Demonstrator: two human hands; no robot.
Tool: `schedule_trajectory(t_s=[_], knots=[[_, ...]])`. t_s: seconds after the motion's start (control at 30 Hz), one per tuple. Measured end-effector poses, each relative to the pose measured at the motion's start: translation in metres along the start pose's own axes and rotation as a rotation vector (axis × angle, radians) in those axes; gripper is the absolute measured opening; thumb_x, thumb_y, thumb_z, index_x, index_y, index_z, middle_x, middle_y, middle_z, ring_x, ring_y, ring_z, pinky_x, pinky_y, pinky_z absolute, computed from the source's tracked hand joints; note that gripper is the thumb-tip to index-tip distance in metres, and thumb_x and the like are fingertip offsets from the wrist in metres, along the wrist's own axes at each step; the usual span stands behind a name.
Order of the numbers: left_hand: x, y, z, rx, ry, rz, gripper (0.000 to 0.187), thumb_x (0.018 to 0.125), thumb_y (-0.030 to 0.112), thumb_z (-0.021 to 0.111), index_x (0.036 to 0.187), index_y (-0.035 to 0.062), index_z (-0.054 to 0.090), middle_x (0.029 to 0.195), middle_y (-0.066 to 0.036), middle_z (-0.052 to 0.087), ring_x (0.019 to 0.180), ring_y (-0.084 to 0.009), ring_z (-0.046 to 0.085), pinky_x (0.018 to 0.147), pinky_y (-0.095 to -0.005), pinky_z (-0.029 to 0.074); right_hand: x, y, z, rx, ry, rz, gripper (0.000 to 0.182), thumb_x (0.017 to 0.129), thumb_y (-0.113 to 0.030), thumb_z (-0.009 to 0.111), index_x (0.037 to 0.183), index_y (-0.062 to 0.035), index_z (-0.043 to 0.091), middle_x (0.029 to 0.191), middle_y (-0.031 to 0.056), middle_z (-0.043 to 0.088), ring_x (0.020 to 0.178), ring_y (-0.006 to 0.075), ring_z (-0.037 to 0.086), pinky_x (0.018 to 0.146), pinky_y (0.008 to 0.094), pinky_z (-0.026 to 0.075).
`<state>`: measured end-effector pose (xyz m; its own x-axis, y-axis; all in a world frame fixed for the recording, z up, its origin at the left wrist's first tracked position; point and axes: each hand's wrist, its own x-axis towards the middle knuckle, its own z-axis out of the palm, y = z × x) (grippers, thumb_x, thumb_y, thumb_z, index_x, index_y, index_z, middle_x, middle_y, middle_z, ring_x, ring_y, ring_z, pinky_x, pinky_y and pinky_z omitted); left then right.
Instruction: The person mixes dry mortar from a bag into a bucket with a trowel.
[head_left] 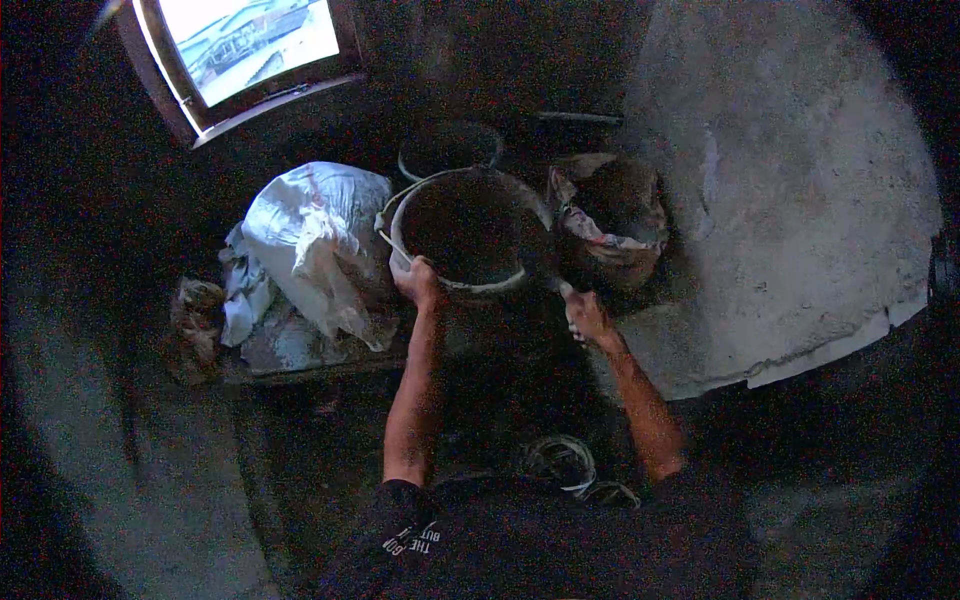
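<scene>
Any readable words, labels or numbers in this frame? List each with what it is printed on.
"THE BO..." and "BU...": white print on the person's dark shirt, upside down in the view and cut off by folds, so only these letters read.
White sack: a faint reddish mark, too blurred to read.
Bucket, held at its rim by the left hand: no text visible.

We see both arms bare from the short sleeves down, the left hand (pixel 416 279) and right hand (pixel 586 315) without gloves. We wear a dark, black-looking T-shirt (pixel 520 545), and its left sleeve carries white printed lettering, only partly legible, near the hem.
</scene>
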<state>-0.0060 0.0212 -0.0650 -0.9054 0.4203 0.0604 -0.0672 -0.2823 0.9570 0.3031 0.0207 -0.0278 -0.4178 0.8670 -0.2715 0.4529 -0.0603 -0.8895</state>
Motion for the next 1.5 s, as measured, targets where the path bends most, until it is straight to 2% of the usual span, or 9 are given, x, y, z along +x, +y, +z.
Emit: schedule_trajectory(t_s=[0.47,0.8,0.9,0.97,1.1,1.2,1.23,1.33,1.5], knots=[[-0.017,0.038,0.004,0.072,0.030,0.058,0.040,0.059,0.002,0.044,0.098,-0.0076,0.042,0.076,-0.008,0.050,0.058,-0.0172,0.046,0.056,-0.0263,0.038,-0.089,0.019,0.006,0.072,0.325,0.381,0.039,0.081,-0.034,0.036,0.106,-0.0053,0.043,0.052,0.0001,0.042,0.048,0.0132,0.042,0.045,0.0278,0.036],[-0.010,0.029,-0.002,0.093,-0.022,0.041,0.041,0.060,0.006,0.047,0.098,-0.0075,0.042,0.079,-0.011,0.051,0.068,-0.0198,0.048,0.064,-0.0292,0.038,-0.033,-0.031,0.036,0.228,0.343,-0.006,0.040,0.080,-0.041,0.035,0.059,-0.0068,0.039,0.043,-0.0028,0.031,0.033,0.0057,0.029,0.031,0.0229,0.025],[-0.012,0.027,0.003,0.039,0.014,0.081,0.041,0.060,0.005,0.046,0.098,-0.0074,0.041,0.080,-0.011,0.050,0.068,-0.0196,0.048,0.064,-0.0292,0.038,-0.018,0.069,0.019,0.248,-0.005,0.114,0.033,0.081,-0.037,0.035,0.077,-0.0065,0.046,0.063,0.0023,0.046,0.049,0.0106,0.042,0.043,0.0264,0.035],[-0.020,0.050,0.001,0.059,-0.019,-0.012,0.041,0.060,0.005,0.045,0.099,-0.0071,0.041,0.081,-0.011,0.050,0.068,-0.0194,0.048,0.065,-0.0289,0.038,-0.060,0.040,0.017,-0.006,0.145,0.396,0.033,0.081,-0.031,0.038,0.098,-0.0042,0.045,0.084,0.0067,0.050,0.065,0.0151,0.047,0.054,0.0302,0.038],[-0.017,0.051,0.003,-0.025,-0.026,0.017,0.042,0.058,0.003,0.044,0.099,-0.0066,0.041,0.082,-0.010,0.048,0.067,-0.0184,0.047,0.063,-0.0268,0.038,-0.101,0.012,-0.022,-0.244,0.039,0.162,0.057,0.073,-0.025,0.053,0.117,0.0001,0.027,0.096,0.0098,0.049,0.077,0.0200,0.048,0.063,0.0333,0.041],[-0.023,0.063,0.002,-0.039,-0.046,-0.047,0.043,0.057,0.002,0.043,0.099,-0.0068,0.041,0.082,-0.009,0.048,0.068,-0.0179,0.046,0.062,-0.0252,0.038,-0.100,0.003,-0.040,-0.753,0.359,-0.187,0.059,0.070,-0.027,0.056,0.115,-0.0006,0.029,0.084,0.0076,0.052,0.071,0.0177,0.049,0.062,0.0308,0.042],[-0.019,0.056,0.002,-0.043,-0.052,-0.054,0.043,0.057,0.002,0.043,0.099,-0.0068,0.041,0.082,-0.009,0.048,0.068,-0.0179,0.046,0.062,-0.0252,0.038,-0.105,-0.035,-0.051,-0.258,0.175,0.128,0.056,0.071,-0.027,0.056,0.113,-0.0004,0.031,0.077,0.0070,0.053,0.069,0.0153,0.050,0.063,0.0289,0.042],[-0.010,0.049,-0.003,-0.001,-0.089,0.120,0.043,0.057,0.003,0.044,0.099,-0.0061,0.041,0.082,-0.009,0.048,0.069,-0.0176,0.046,0.061,-0.0247,0.038,-0.095,-0.058,-0.067,0.089,0.126,0.069,0.038,0.073,-0.024,0.054,0.102,-0.0062,0.039,0.073,0.0041,0.050,0.057,0.0103,0.047,0.047,0.0245,0.041],[-0.009,0.079,-0.009,0.144,-0.188,-0.010,0.043,0.059,0.005,0.044,0.100,-0.0038,0.042,0.084,-0.010,0.049,0.070,-0.0185,0.047,0.066,-0.0264,0.038,-0.068,-0.110,-0.088,-0.393,-0.020,0.029,0.036,0.078,-0.021,0.047,0.107,-0.0031,0.037,0.082,0.0055,0.051,0.075,0.0126,0.049,0.065,0.0265,0.041]])
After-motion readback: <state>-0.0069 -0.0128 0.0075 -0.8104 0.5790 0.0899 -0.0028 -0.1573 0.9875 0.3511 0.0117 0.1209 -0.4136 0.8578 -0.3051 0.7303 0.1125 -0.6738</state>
